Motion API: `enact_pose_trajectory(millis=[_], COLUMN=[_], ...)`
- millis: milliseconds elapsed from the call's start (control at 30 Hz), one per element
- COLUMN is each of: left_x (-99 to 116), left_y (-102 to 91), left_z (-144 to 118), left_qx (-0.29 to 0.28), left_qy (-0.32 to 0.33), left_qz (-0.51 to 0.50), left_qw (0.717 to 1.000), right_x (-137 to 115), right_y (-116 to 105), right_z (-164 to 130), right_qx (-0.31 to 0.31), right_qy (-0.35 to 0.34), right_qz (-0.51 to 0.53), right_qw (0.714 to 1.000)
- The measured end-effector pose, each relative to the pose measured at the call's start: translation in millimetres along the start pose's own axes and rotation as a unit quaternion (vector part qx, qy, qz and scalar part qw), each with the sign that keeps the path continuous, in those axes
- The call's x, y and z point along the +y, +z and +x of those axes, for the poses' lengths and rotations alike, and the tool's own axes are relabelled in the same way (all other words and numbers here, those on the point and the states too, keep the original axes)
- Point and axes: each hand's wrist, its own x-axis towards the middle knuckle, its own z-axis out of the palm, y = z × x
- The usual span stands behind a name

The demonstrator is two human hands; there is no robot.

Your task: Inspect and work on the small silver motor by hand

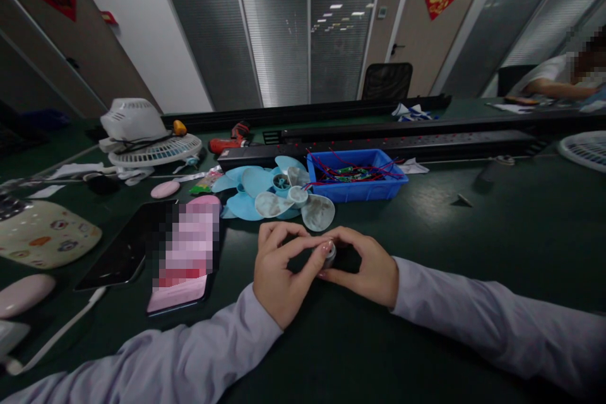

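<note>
Metal cylinder (331,257) sits pinched in my grip, left hand (284,273) at nine o'clock, right hand (372,270) at three; I'd hold it steady and press lightly.

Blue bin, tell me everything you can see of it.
The blue bin is a shallow, open-topped rectangle that looks like plastic. It stands upright on the green table, holding tangled red and dark wires and small green parts, some wires reaching past its rim. Fan blades lie by its left end; contact is unclear.
</note>
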Motion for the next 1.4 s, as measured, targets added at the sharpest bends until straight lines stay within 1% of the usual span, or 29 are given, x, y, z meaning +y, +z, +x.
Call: enact_pose_trajectory(millis=[133,167,200,233,300,367,400,467,500,567,600,733,800,900,967,1233,1400], left_x=[-1,-4,-7,-11,-20,-29,-32,-36,-36,-33,-30,-15,-9,-4,-3,-3,-3], left_y=[-4.8,-7.6,-10.9,-14.6,-22.5,-29.7,-32.7,-36.8,-37.7,-37.1,-35.6,-23.0,-14.5,-4.2,-0.6,1.2,1.8], left_z=[-1,-2,-3,-6,-12,-20,-23,-27,-28,-27,-25,-14,-9,-4,-3,-2,-1], left_qx=[0.067,0.074,0.067,0.045,-0.027,-0.097,-0.123,-0.152,-0.156,-0.137,-0.113,0.023,0.050,0.042,0.030,0.006,-0.023], left_qy=[-0.026,-0.029,-0.031,-0.033,-0.041,-0.044,-0.044,-0.041,-0.038,-0.039,-0.040,-0.031,-0.013,0.002,0.002,0.004,-0.017], left_qz=[0.012,0.018,0.024,0.029,0.043,0.067,0.080,0.102,0.102,0.082,0.069,0.033,0.018,0.004,0.003,-0.001,-0.014], left_qw=[0.997,0.997,0.997,0.998,0.998,0.992,0.988,0.982,0.982,0.986,0.990,0.999,0.998,0.999,1.000,1.000,0.999], right_x=[-1,-2,-2,-3,-3,-3,-3,-3,-3,-4,-4,-5,-4,-3,-2,-1,-2], right_y=[0,0,-1,-1,-1,0,0,0,0,0,0,-1,-1,-1,0,1,1], right_z=[1,1,1,1,0,-1,-1,-1,-1,0,1,2,2,2,2,1,-1], right_qx=[-0.001,-0.001,-0.002,-0.002,-0.002,-0.002,-0.001,-0.001,-0.001,0.001,0.002,0.001,-0.001,-0.005,-0.007,-0.002,0.009], right_qy=[0.007,0.011,0.015,0.018,0.020,0.019,0.019,0.020,0.022,0.024,0.024,0.022,0.021,0.014,0.013,0.007,0.005], right_qz=[0.001,0.001,0.001,0.000,-0.003,-0.001,0.000,0.003,0.005,0.005,0.004,0.000,-0.001,0.001,0.002,0.005,0.002], right_qw=[1.000,1.000,1.000,1.000,1.000,1.000,1.000,1.000,1.000,1.000,1.000,1.000,1.000,1.000,1.000,1.000,1.000])
